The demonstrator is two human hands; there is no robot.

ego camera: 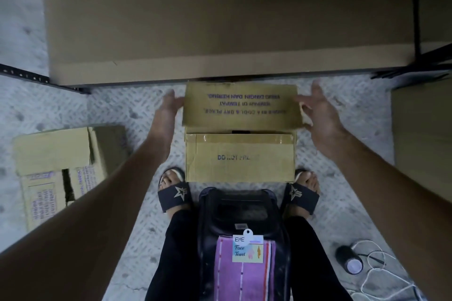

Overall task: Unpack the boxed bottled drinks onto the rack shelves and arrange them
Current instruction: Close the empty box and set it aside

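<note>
A yellow-brown cardboard box printed "DO NOT FREEZE" stands on the floor between my feet. Its far top flap is lifted, with upside-down purple print on it. My left hand touches the flap's left edge with straight fingers. My right hand is at the flap's right edge, fingers spread and relaxed. No bottles show; the box's inside is hidden. Just beyond the box lies the rack's low shelf, covered with a flat cardboard sheet.
A second cardboard box, partly open, lies on its side at the left. Another carton stands at the right edge. A dark stool with a purple towel is under me. A dark cylinder and white cables lie at lower right.
</note>
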